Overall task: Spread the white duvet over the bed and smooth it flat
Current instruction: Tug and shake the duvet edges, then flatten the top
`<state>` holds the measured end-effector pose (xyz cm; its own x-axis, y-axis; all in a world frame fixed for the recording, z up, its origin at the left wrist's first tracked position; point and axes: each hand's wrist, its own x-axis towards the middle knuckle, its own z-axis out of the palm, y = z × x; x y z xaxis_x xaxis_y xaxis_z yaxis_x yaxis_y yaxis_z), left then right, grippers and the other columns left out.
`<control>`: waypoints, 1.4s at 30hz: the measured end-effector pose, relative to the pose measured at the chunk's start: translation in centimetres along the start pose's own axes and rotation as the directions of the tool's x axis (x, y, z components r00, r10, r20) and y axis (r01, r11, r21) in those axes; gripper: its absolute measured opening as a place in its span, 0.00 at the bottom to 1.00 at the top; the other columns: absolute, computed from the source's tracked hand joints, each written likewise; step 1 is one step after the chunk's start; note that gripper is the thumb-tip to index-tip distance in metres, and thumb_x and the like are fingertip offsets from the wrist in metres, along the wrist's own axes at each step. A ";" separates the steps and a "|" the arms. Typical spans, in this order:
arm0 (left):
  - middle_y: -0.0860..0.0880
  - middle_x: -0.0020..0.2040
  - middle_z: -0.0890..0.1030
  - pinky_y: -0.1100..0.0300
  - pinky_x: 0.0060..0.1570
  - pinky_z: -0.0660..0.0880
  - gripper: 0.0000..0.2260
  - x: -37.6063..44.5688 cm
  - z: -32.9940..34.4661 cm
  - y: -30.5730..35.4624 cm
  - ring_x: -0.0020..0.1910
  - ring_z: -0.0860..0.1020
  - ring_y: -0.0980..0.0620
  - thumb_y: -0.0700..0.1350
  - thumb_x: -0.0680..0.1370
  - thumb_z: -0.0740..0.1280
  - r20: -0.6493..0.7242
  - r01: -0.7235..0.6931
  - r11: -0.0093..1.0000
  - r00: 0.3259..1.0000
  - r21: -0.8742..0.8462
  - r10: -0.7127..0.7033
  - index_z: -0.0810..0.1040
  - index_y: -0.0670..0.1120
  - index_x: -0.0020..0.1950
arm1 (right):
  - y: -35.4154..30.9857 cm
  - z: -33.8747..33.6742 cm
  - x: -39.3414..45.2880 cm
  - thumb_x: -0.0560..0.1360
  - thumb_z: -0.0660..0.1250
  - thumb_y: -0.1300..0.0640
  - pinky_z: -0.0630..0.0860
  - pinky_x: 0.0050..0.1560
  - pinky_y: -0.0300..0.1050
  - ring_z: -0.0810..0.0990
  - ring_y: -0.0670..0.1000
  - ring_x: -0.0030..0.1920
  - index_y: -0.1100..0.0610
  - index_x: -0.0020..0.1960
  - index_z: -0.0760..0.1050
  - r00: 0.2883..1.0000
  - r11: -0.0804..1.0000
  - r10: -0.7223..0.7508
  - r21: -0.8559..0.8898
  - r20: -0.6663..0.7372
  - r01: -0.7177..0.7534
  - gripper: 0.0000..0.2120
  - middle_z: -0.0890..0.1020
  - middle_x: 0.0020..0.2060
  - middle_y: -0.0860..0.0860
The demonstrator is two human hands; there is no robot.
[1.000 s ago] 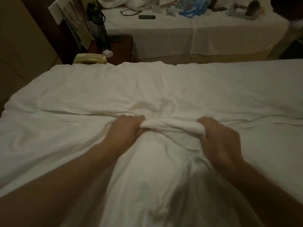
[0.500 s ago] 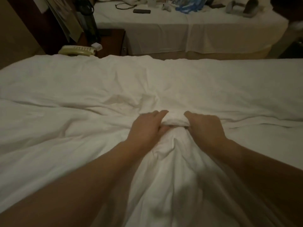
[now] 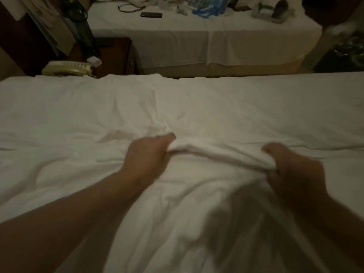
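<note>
The white duvet (image 3: 197, 107) lies wrinkled across the bed and fills most of the head view. A bunched fold of it runs between my hands in the middle. My left hand (image 3: 147, 154) grips the left end of that fold with closed fingers. My right hand (image 3: 291, 170) is closed on the right end. Creases fan out from the fold, and loose fabric hangs toward me below my hands. The far edge of the duvet lies along the bed's far side.
Beyond the bed stands a dark nightstand (image 3: 116, 54) with a pale telephone (image 3: 68, 68) and a tall dark bottle (image 3: 82, 26). A second bed (image 3: 197, 42) at the back carries a phone, glasses, bags and a shoe.
My hands were close together on the fold half a second ago. They have moved apart, stretching the bunched fold wider between them.
</note>
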<state>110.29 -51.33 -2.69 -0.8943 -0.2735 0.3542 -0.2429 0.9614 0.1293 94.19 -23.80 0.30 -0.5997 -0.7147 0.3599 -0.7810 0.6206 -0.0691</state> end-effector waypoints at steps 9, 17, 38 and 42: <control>0.47 0.48 0.84 0.55 0.44 0.70 0.26 -3.9 13.3 -1.6 0.49 0.81 0.44 0.67 0.78 0.46 0.414 0.309 0.922 0.826 0.233 -0.382 0.77 0.53 0.54 | -2.3 19.4 -3.5 0.70 0.53 0.57 0.74 0.28 0.50 0.77 0.61 0.28 0.62 0.38 0.74 0.914 0.952 0.297 -0.018 0.276 -0.304 0.13 0.76 0.29 0.60; 0.46 0.35 0.82 0.57 0.35 0.61 0.17 -5.6 17.7 -2.3 0.35 0.80 0.42 0.60 0.80 0.56 0.239 0.282 0.950 0.921 0.134 -0.307 0.77 0.50 0.45 | -0.9 22.9 -4.5 0.62 0.62 0.57 0.73 0.33 0.48 0.77 0.60 0.31 0.61 0.41 0.74 0.938 0.954 0.297 -0.018 0.178 -0.299 0.11 0.77 0.31 0.59; 0.54 0.53 0.79 0.53 0.67 0.61 0.19 0.6 15.3 17.6 0.58 0.75 0.53 0.62 0.79 0.58 0.292 -0.127 0.984 0.943 -0.125 0.159 0.77 0.52 0.62 | 16.9 4.3 -8.2 0.71 0.57 0.46 0.75 0.28 0.43 0.82 0.55 0.32 0.53 0.51 0.76 0.952 0.998 0.048 0.015 0.301 -0.055 0.15 0.81 0.37 0.49; 0.48 0.39 0.81 0.56 0.41 0.72 0.18 4.7 10.2 18.3 0.39 0.80 0.44 0.61 0.77 0.54 0.127 0.112 0.973 0.988 -0.203 -0.088 0.77 0.51 0.49 | 18.2 1.1 -0.2 0.74 0.55 0.52 0.65 0.36 0.44 0.82 0.58 0.41 0.51 0.48 0.75 0.996 0.997 0.026 0.076 0.084 -0.033 0.11 0.82 0.41 0.52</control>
<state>97.77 -34.77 -8.10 -0.9099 -0.3508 0.2213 -0.2603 0.8983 0.3539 79.92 -12.76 -2.06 -0.6325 -0.7227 0.2787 -0.7721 0.6172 -0.1515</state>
